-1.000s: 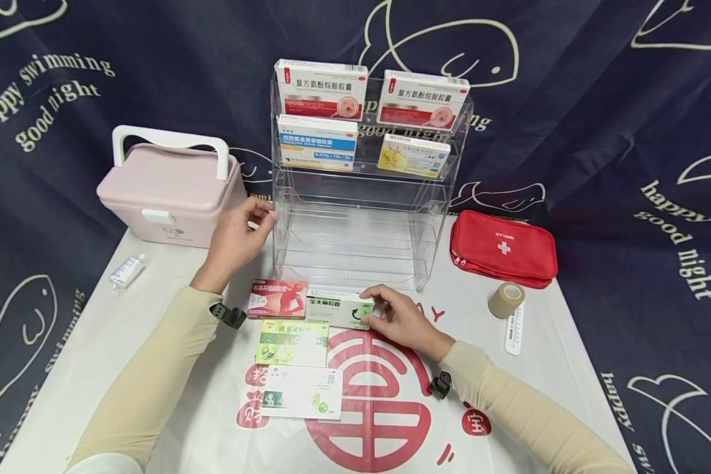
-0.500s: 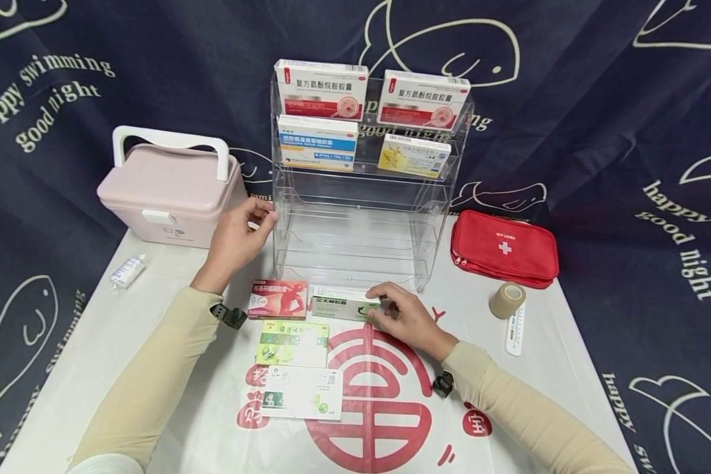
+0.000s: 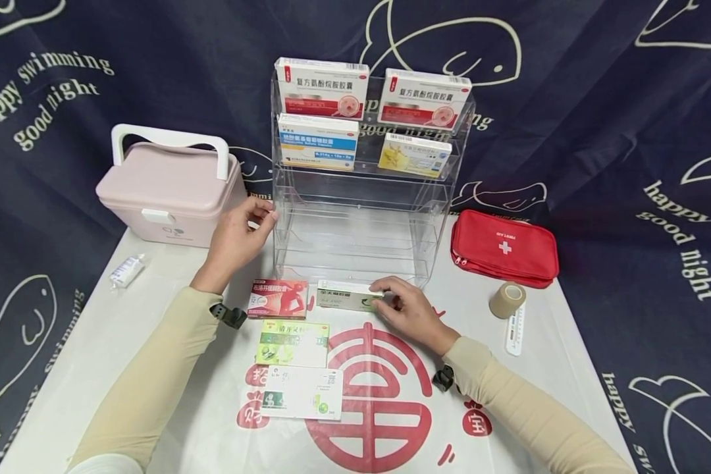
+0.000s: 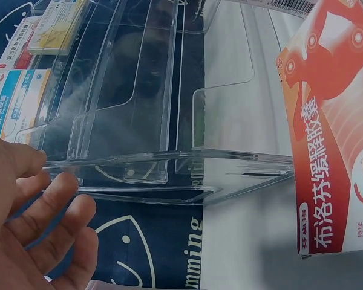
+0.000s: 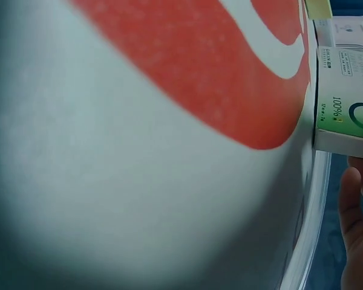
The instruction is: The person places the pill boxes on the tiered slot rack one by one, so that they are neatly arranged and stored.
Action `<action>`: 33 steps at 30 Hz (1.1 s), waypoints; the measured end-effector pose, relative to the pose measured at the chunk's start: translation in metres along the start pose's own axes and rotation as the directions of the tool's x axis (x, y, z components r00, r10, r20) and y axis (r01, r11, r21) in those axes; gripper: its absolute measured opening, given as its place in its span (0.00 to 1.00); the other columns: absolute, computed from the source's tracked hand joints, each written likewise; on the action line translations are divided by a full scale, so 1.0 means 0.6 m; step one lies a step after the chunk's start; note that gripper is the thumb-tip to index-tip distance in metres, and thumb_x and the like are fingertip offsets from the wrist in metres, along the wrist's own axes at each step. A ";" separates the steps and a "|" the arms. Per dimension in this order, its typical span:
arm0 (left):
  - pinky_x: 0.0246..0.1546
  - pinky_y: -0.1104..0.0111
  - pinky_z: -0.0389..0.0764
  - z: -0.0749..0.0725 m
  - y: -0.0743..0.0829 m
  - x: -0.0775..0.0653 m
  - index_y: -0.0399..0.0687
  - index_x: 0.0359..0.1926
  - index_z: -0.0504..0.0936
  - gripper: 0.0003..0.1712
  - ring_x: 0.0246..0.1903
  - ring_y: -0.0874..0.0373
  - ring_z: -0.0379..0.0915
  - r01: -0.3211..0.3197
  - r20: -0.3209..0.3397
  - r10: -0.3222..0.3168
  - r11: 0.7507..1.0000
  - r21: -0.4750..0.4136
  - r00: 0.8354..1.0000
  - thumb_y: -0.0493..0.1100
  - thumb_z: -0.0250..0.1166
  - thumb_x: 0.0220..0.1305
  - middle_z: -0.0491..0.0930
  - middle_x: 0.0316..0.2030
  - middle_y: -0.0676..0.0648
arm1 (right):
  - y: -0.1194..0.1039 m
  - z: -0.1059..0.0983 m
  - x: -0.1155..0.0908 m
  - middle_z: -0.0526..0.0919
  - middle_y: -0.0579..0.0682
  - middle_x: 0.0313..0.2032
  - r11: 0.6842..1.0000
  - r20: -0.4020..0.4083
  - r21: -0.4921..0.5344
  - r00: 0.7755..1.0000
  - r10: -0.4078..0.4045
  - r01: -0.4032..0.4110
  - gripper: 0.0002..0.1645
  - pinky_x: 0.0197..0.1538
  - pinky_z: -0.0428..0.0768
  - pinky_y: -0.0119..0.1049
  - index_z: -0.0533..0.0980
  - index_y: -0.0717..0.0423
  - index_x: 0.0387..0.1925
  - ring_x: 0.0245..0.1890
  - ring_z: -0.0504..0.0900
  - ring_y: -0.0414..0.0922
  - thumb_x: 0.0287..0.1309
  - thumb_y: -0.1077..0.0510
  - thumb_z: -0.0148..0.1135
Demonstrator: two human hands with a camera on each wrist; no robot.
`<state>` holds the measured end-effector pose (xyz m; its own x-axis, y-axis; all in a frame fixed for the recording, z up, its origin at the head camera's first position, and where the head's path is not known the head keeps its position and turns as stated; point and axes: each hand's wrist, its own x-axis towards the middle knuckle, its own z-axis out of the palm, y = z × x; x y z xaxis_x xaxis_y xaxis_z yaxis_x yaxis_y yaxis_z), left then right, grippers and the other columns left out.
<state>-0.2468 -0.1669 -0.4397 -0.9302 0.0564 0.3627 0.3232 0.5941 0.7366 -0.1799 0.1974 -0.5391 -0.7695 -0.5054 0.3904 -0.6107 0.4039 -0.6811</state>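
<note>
In the head view, a clear tiered display rack (image 3: 355, 230) stands at the table's back. My left hand (image 3: 237, 234) holds its left side edge; the left wrist view shows the thumb and fingers (image 4: 66, 184) around that panel's edge. My right hand (image 3: 411, 309) pinches the right end of a white and green medicine box (image 3: 346, 296), tipped up in front of the rack's base. In the right wrist view, the box's (image 5: 345, 90) green end lies between thumb and fingers. A red medicine box (image 3: 278, 299) lies to its left. Nearer me lie a yellow-green box (image 3: 292, 343) and a white box (image 3: 302, 393).
The rack's upper tiers hold two red and white boxes (image 3: 322, 92), a blue and white box (image 3: 318, 145) and a yellow box (image 3: 415, 158). A pink case (image 3: 166, 191) stands left; a red first-aid pouch (image 3: 503, 249), tan bandage roll (image 3: 507, 300) and thermometer (image 3: 514, 336) lie right.
My right hand has tilted the white and green box up from lying flat and moved it slightly right and toward the rack. My left hand stays at the rack's edge.
</note>
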 end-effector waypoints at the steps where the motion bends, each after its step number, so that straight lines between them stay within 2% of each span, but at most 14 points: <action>1: 0.39 0.62 0.79 0.000 0.000 0.000 0.41 0.48 0.82 0.11 0.33 0.53 0.80 0.001 0.000 -0.001 1.000 -0.002 1.000 0.43 0.65 0.71 0.85 0.35 0.45 | 0.001 -0.001 0.001 0.82 0.41 0.50 1.000 -0.006 -0.002 1.000 -0.007 0.007 0.18 0.30 0.79 0.37 0.79 0.46 0.53 0.30 0.77 0.42 0.63 0.61 0.71; 7: 0.39 0.61 0.79 -0.002 0.002 0.000 0.41 0.48 0.82 0.11 0.34 0.53 0.79 0.002 0.001 -0.002 1.000 -0.001 1.000 0.43 0.64 0.71 0.85 0.35 0.45 | -0.001 -0.011 0.024 0.84 0.45 0.49 0.998 -0.057 0.001 0.997 -0.060 0.060 0.18 0.33 0.81 0.35 0.81 0.51 0.50 0.37 0.80 0.40 0.60 0.66 0.72; 11: 0.39 0.61 0.79 -0.002 0.001 0.000 0.41 0.48 0.82 0.11 0.34 0.52 0.79 0.002 0.002 -0.002 1.000 0.000 1.000 0.43 0.64 0.71 0.85 0.36 0.45 | -0.013 -0.033 0.054 0.84 0.50 0.49 0.995 -0.098 0.028 0.990 -0.096 0.100 0.19 0.33 0.83 0.38 0.81 0.55 0.50 0.43 0.82 0.45 0.57 0.70 0.72; 16: 0.39 0.61 0.79 -0.001 0.000 0.001 0.41 0.47 0.82 0.11 0.33 0.52 0.79 0.000 0.003 0.000 1.000 0.004 1.000 0.44 0.65 0.71 0.84 0.35 0.45 | -0.041 -0.071 0.111 0.85 0.54 0.49 0.990 -0.176 0.026 0.976 -0.129 0.135 0.20 0.31 0.83 0.41 0.82 0.58 0.50 0.43 0.83 0.47 0.55 0.72 0.73; 21: 0.39 0.60 0.79 -0.001 0.000 0.003 0.41 0.47 0.82 0.10 0.33 0.52 0.79 0.002 0.001 -0.002 1.000 0.008 1.000 0.43 0.64 0.71 0.84 0.35 0.44 | -0.073 -0.106 0.181 0.85 0.52 0.48 0.986 -0.220 -0.008 0.961 -0.164 0.167 0.19 0.33 0.82 0.37 0.82 0.59 0.49 0.43 0.83 0.45 0.55 0.71 0.73; 24: 0.39 0.60 0.78 0.000 -0.002 0.003 0.40 0.47 0.82 0.10 0.33 0.51 0.79 0.001 0.003 -0.001 1.000 0.004 1.000 0.43 0.64 0.72 0.84 0.35 0.44 | -0.087 -0.121 0.219 0.85 0.50 0.48 0.985 -0.221 -0.033 0.960 -0.172 0.169 0.17 0.34 0.81 0.35 0.82 0.58 0.49 0.44 0.82 0.44 0.58 0.68 0.73; 29: 0.40 0.61 0.77 0.000 -0.003 0.002 0.41 0.47 0.82 0.10 0.34 0.50 0.80 0.004 0.011 -0.004 1.000 0.001 1.000 0.43 0.63 0.72 0.85 0.35 0.44 | -0.100 -0.137 0.265 0.84 0.50 0.46 0.991 -0.235 -0.023 0.963 -0.135 0.133 0.17 0.36 0.81 0.37 0.82 0.56 0.52 0.38 0.82 0.43 0.61 0.65 0.72; 33: 0.40 0.61 0.78 0.000 -0.002 0.001 0.42 0.47 0.82 0.10 0.34 0.51 0.80 0.007 0.013 -0.007 1.000 0.009 1.000 0.43 0.64 0.72 0.85 0.35 0.44 | -0.103 -0.139 0.292 0.83 0.47 0.45 0.993 -0.225 -0.025 0.968 -0.114 0.112 0.16 0.38 0.82 0.37 0.82 0.54 0.52 0.41 0.81 0.42 0.64 0.62 0.70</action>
<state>-0.2474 -0.1675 -0.4402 -0.9346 0.0629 0.3501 0.3154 0.6015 0.7339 -0.2926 0.1473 -0.3767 -0.7167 -0.3639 0.5950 -0.6974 0.3641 -0.6174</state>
